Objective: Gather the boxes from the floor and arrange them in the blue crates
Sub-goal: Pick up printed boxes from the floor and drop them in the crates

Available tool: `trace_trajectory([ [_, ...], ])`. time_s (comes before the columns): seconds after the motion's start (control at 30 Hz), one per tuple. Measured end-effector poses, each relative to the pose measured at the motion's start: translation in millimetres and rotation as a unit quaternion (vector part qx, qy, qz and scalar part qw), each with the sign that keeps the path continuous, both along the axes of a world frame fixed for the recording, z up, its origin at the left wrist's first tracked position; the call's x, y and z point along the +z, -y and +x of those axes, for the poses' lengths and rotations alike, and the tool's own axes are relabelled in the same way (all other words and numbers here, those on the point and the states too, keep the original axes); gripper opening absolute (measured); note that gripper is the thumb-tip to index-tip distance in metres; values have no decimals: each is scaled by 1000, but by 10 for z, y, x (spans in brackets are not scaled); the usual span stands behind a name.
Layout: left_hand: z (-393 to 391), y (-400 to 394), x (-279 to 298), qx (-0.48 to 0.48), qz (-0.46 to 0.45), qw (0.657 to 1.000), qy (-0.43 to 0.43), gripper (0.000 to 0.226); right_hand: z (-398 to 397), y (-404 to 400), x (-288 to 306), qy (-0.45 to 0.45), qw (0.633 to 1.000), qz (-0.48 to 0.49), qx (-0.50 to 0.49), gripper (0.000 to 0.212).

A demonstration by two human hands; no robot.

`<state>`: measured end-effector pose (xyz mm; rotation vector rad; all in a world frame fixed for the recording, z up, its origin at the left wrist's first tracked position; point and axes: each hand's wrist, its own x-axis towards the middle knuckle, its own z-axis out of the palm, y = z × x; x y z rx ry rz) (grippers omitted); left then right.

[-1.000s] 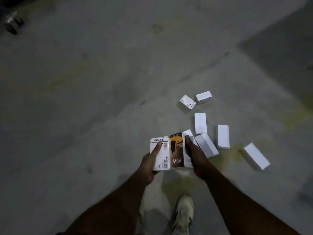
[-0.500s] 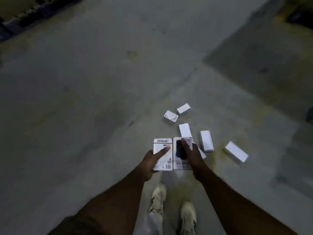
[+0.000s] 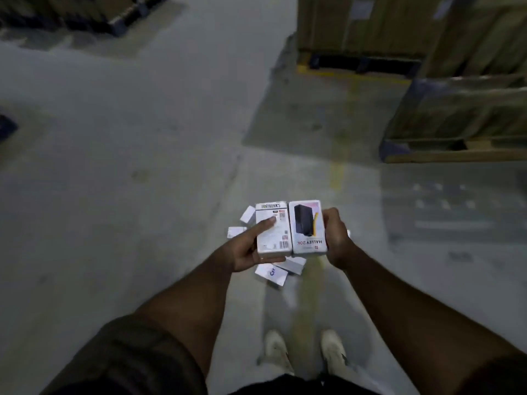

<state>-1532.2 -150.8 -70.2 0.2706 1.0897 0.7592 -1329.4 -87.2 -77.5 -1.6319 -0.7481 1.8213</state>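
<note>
Nearest, at the bottom edge: your two pale shoes [image 3: 305,352], side by side on the grey concrete floor [image 3: 114,195], either side of a worn yellow line [image 3: 338,173].

Next, both forearms reach forward and hold two boxes side by side above the floor, long edges touching.

Item one: your left hand [image 3: 247,249] grips the white box [image 3: 272,228], thumb laid across its top face, fingers curled underneath. Top face shows a brand name, a small code square and a barcode.

Item two: your right hand [image 3: 336,235] grips the box with the dark device picture [image 3: 307,226] by its right edge. The printed name on it reads upside down to you.

Item three: loose white boxes lying on the floor beneath and just beyond your hands. One with blue lettering [image 3: 271,275] sits below your left hand, a plain one [image 3: 293,265] just beside it. Two more [image 3: 247,214] show to the left of the held pair, partly hidden. How many lie underneath cannot be told.

Farther, right: a wrapped stack of cartons on a wooden pallet [image 3: 456,155].

Farthest: tall brown cartons [image 3: 370,24] at top centre, dark pallets [image 3: 85,15] at top left, blurred.
</note>
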Motion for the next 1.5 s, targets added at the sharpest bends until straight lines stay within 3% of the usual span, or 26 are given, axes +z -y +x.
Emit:
trace_trajectory([
  [0.17, 447, -270, 278, -60, 24, 998, 16, 49, 574, 21, 325, -41, 999, 25, -23, 36],
  [0.27, 790, -390, 361, -95, 35, 995, 20, 55, 978, 105, 453, -43, 998, 41, -22, 43],
  [0.43, 1521, -553, 515, -152, 48, 987, 36, 46, 1751, 255, 572, -23, 996, 56, -67, 42],
  [0.8, 3353, -815, 569, -280, 56, 956, 70, 68, 3434, 524, 820, -112, 979, 82, -148, 55],
  [0.9, 3799, -827, 616, -307, 49, 947, 76, 71, 3794, 616, 878, -140, 967, 85, -196, 53],
  [1.2, 5111, -1265, 793, -369, 80, 926, 19, 40, 4743, 585, 987, -155, 928, 131, -311, 56],
  [1.3, 5557, -1506, 775, -391, 101, 914, 18, 48, 5077, 487, 1012, -138, 911, 148, -360, 53],
  [1.5, 6480, -2012, 733, -448, 70, 888, 73, 49, 5837, 276, 1034, -145, 844, 173, -486, 57],
])
